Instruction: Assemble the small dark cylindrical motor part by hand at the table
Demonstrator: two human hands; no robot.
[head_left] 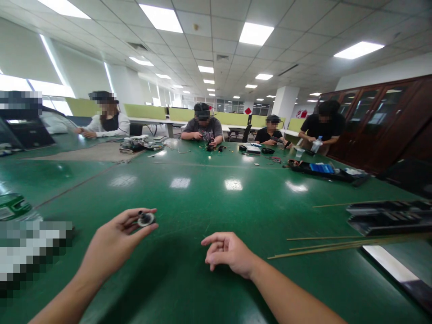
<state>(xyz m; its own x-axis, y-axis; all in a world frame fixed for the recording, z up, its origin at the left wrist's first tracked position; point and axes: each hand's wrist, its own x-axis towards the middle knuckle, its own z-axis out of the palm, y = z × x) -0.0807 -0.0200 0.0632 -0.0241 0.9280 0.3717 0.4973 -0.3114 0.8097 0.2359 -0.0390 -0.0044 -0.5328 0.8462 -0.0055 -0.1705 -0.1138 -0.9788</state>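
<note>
My left hand point(110, 245) is closed on a small round part point(146, 219), gripped at its edges between the thumb and fingers above the green table point(182, 279). The part has a pale, ring-like rim and a dark stub rising from its middle; I cannot make out its exact kind. To the right, my right hand point(232, 256) hovers low over the tabletop with its index finger reaching left and the other fingers loosely bent. Nothing shows in that hand, and a gap separates it from the part.
Thin yellowish rods point(313, 246) and dark channel-shaped pieces point(388, 218) lie at the right. A clear bottle point(15, 207) is at the left edge. Across the table, several people sit or stand among parts, near a black tray point(303, 168) with blue items point(321, 168).
</note>
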